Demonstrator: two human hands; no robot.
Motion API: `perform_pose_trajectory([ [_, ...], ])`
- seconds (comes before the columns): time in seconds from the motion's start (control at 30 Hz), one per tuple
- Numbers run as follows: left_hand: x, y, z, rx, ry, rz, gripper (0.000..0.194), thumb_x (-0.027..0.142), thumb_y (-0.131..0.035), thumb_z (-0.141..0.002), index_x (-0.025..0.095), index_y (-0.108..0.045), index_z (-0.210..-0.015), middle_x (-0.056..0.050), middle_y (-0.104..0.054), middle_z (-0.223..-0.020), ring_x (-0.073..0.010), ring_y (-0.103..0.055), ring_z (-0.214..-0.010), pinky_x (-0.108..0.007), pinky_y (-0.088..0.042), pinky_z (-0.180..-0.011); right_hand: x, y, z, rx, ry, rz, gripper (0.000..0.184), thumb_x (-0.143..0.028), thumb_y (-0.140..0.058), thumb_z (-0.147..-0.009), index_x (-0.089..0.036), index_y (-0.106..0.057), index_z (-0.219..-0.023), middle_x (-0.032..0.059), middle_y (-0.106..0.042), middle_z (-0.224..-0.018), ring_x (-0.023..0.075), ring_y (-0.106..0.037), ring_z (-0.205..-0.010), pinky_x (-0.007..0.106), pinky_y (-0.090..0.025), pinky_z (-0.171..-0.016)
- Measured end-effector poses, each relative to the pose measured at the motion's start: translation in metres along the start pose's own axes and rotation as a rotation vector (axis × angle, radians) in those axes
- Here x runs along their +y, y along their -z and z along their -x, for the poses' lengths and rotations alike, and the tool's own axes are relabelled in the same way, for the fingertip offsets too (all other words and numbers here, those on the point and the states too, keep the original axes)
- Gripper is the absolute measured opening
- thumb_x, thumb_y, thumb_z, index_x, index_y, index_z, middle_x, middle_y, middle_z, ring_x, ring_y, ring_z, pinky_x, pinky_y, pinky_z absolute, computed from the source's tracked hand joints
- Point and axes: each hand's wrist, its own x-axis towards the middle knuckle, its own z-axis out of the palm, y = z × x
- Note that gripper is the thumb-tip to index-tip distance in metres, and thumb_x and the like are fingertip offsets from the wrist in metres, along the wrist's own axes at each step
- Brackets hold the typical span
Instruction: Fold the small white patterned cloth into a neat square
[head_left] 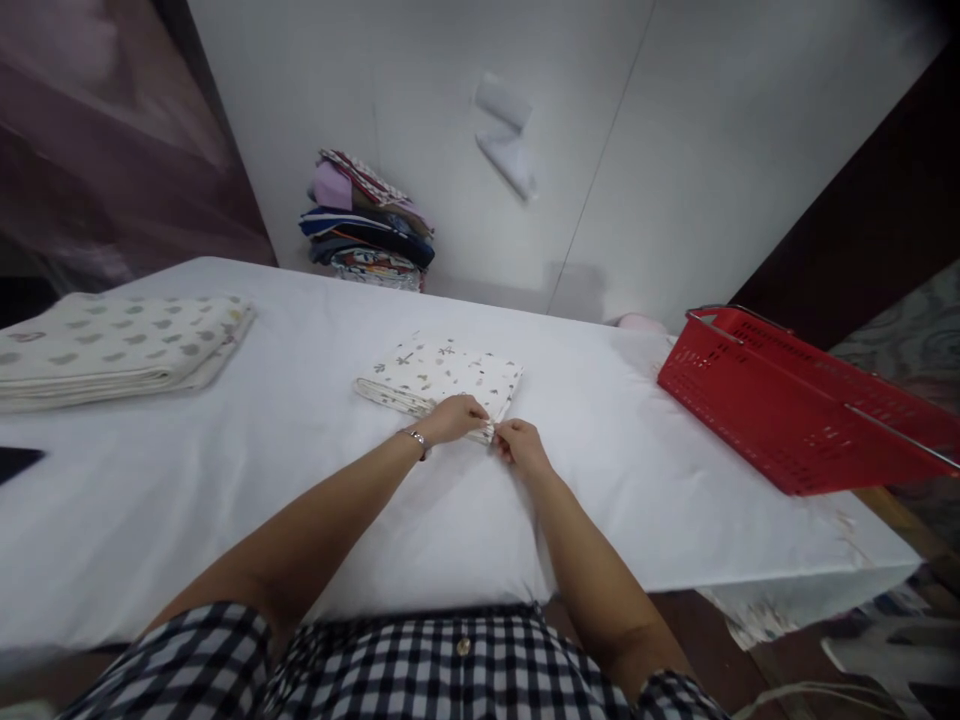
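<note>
In front of me on the white-covered table lies a folded white cloth [450,368] with a small dark leaf-like print. My left hand [455,417] rests over its near edge, fingers pinched at the near right corner. Just to the right, my right hand [521,446] pinches that same corner from the side. The fingertips of both hands almost meet there, and several stacked layers show between them. A bracelet sits on my left wrist.
A folded cream cloth with a pear-like print [135,345] lies at the left. On the right stands a red plastic basket [795,410] with metal handles. Behind the table [300,340], a stack of folded fabrics [367,225] is against the pale wall. A dark flat item [16,462] lies at the left edge.
</note>
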Motion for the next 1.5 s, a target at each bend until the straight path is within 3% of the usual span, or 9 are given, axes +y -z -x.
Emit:
perform_pose_trajectory([
  [0.1, 0.001, 0.001, 0.000, 0.004, -0.018, -0.008, 0.020, 0.033, -0.053, -0.076, 0.022, -0.071, -0.077, -0.001, -0.069, -0.088, -0.0151, -0.060, -0.080, -0.023, -0.042, -0.068, 0.000, 0.000, 0.000, -0.001, -0.008, -0.005, 0.016, -0.031, -0.059, -0.064, -0.018, -0.052, -0.058, -0.0027, -0.056, -0.047, 0.0067, -0.041, -0.034, 0.019, -0.022, -0.032],
  [0.2, 0.004, -0.002, 0.001, 0.082, -0.044, -0.045, 0.022, 0.031, -0.049, -0.080, 0.021, -0.068, -0.072, -0.001, -0.067, -0.083, -0.0152, -0.058, -0.077, -0.025, -0.041, -0.067, 0.000, 0.001, 0.000, -0.002, -0.014, -0.016, 0.015, -0.031, -0.060, -0.063, -0.018, -0.053, -0.058, -0.0024, -0.057, -0.050, 0.0066, -0.042, -0.035, 0.019, -0.021, -0.033],
  [0.43, 0.005, -0.020, 0.014, 0.247, -0.241, -0.094, 0.021, 0.024, -0.046, -0.085, 0.019, -0.062, -0.072, -0.002, -0.062, -0.078, -0.0152, -0.053, -0.078, -0.028, -0.040, -0.071, -0.001, 0.002, 0.004, -0.041, 0.031, -0.048, 0.017, -0.031, -0.061, -0.062, -0.017, -0.054, -0.056, -0.0039, -0.053, -0.045, 0.0065, -0.040, -0.035, 0.020, -0.021, -0.034],
  [0.73, -0.004, -0.025, 0.022, 0.228, -0.296, -0.154, 0.014, 0.026, -0.052, -0.081, 0.021, -0.064, -0.087, -0.003, -0.062, -0.090, -0.0169, -0.054, -0.087, -0.032, -0.042, -0.079, 0.002, 0.003, 0.002, -0.081, 0.001, -0.099, 0.017, -0.031, -0.063, -0.061, -0.016, -0.056, -0.059, -0.0030, -0.056, -0.050, 0.0053, -0.041, -0.036, 0.019, -0.019, -0.033],
  [0.9, -0.001, -0.023, 0.020, 0.224, -0.234, -0.127, 0.012, 0.026, -0.052, -0.081, 0.020, -0.062, -0.081, -0.003, -0.062, -0.087, -0.0170, -0.054, -0.085, -0.032, -0.042, -0.078, 0.003, 0.009, 0.001, -0.171, 0.022, -0.103, 0.022, -0.036, -0.067, -0.060, -0.016, -0.060, -0.068, -0.0022, -0.061, -0.058, 0.0047, -0.043, -0.039, 0.019, -0.022, -0.034],
  [1.1, 0.004, -0.016, 0.020, 0.312, -0.201, -0.069, 0.013, 0.024, -0.047, -0.083, 0.019, -0.058, -0.081, -0.003, -0.061, -0.086, -0.0163, -0.053, -0.086, -0.030, -0.042, -0.078, 0.002, 0.012, 0.000, -0.014, -0.038, -0.130, 0.021, -0.035, -0.064, -0.062, -0.017, -0.056, -0.069, -0.0040, -0.058, -0.055, 0.0049, -0.043, -0.036, 0.019, -0.019, -0.032],
  [1.5, 0.004, -0.018, 0.021, 0.255, -0.238, -0.246, 0.017, 0.024, -0.040, -0.087, 0.019, -0.056, -0.090, -0.004, -0.061, -0.088, -0.0182, -0.055, -0.083, -0.033, -0.039, -0.076, 0.008, 0.006, -0.006, -0.028, 0.023, 0.109, 0.032, -0.044, -0.062, -0.068, -0.020, -0.047, -0.053, -0.0051, -0.047, -0.037, 0.0074, -0.038, -0.032, 0.020, -0.023, -0.032],
])
